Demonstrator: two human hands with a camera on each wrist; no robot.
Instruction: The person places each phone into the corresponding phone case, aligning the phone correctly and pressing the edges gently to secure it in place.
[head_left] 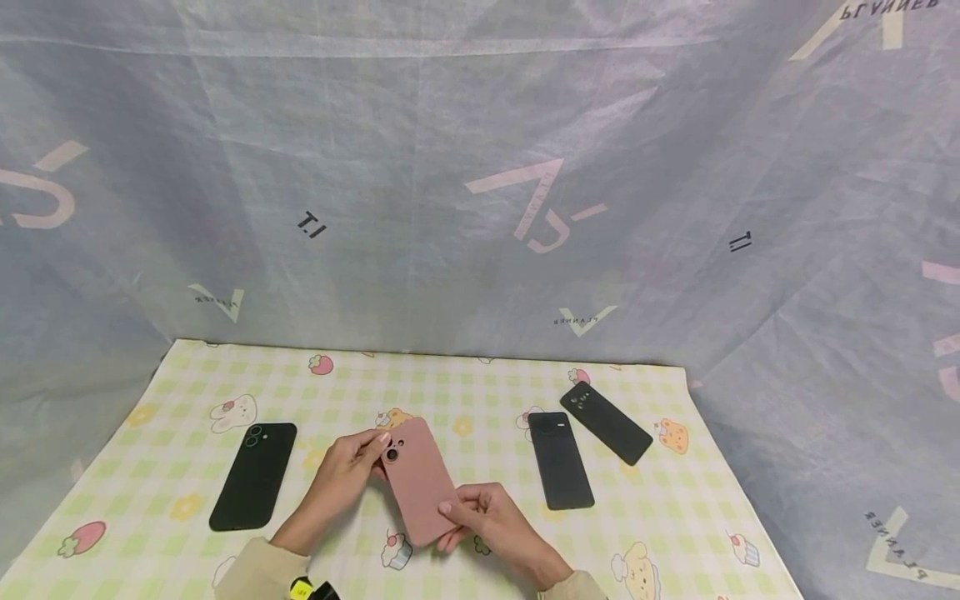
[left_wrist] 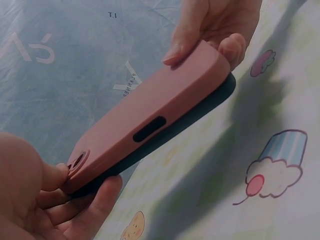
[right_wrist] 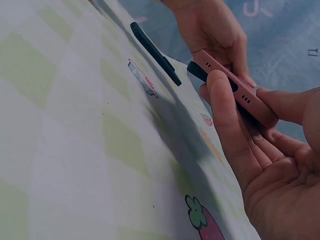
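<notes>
Both hands hold a pink phone case (head_left: 423, 492), its back turned up, above the table. Under it a dark phone (left_wrist: 205, 110) sticks out along one long side in the left wrist view. My left hand (head_left: 341, 471) pinches the camera end, thumb by the camera cutout. At the opposite end my right hand (head_left: 495, 517) grips a lower corner, thumb on the back and fingers beneath. The right wrist view shows the case's bottom edge (right_wrist: 262, 110) with small speaker holes, one right fingertip pressed at it.
A black phone (head_left: 255, 479) lies face down left of the hands. To the right lie two more dark phones (head_left: 561, 462), the farther phone (head_left: 606, 423) set at a slant. A checked cloth (head_left: 442, 392) covers the table; a grey curtain (head_left: 420, 208) hangs behind.
</notes>
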